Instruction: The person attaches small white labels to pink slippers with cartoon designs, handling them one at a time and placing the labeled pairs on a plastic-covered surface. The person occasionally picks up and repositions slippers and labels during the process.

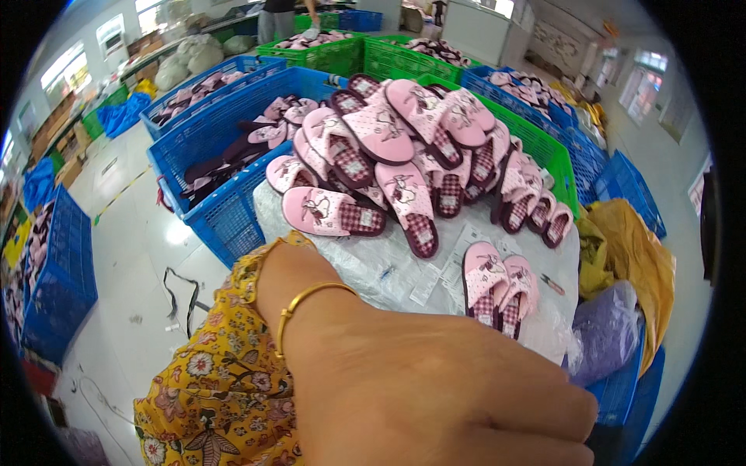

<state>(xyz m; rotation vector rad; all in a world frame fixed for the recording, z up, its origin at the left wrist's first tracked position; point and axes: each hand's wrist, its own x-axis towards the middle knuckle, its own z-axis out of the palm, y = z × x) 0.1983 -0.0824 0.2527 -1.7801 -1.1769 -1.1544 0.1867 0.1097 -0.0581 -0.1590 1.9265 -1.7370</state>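
Note:
My left hand (435,380) is very close, crossing the lower middle with its back showing. A gold bangle circles the wrist, below a yellow flowered sleeve. Its visible fingers are bent and close together; their ends and anything in them are hidden or cut off. My right hand is out of view. Beyond my left hand, a pair of pink slippers (501,291) with dark checked insoles lies side by side on a work surface covered in clear plastic (357,260). Behind that pair, a heap of similar slippers (381,136) is piled up, touching none of my fingers.
A small tool (552,284) lies right of the pair. A blue crate (225,217) with slippers stands left, a green crate (556,155) behind the heap. Yellow cloth (637,256) and a purple bag (610,330) sit right. Another person (278,22) stands far back. A black strap (190,299) lies on the floor.

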